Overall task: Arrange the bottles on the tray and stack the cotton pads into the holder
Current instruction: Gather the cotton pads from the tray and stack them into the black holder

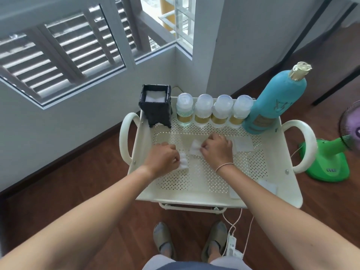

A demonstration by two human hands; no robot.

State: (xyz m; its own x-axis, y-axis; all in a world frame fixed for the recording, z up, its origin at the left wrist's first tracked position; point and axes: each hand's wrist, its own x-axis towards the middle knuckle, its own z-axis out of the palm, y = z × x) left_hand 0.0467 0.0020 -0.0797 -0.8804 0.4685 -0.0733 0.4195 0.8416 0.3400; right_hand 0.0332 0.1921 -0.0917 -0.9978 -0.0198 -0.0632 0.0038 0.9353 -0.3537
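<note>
Both hands pinch pads — left hand (162, 157) one (183, 163), right hand (217, 148) another (195, 150); the holder (155, 103) sits upper left, nearer the left hand.

A home: louvred window (58, 61), wooden floor (87, 184).

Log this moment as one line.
left hand: pinching cotton pad | right hand: pinching cotton pad | holder: pads inside | bottles: lined along tray back
</note>
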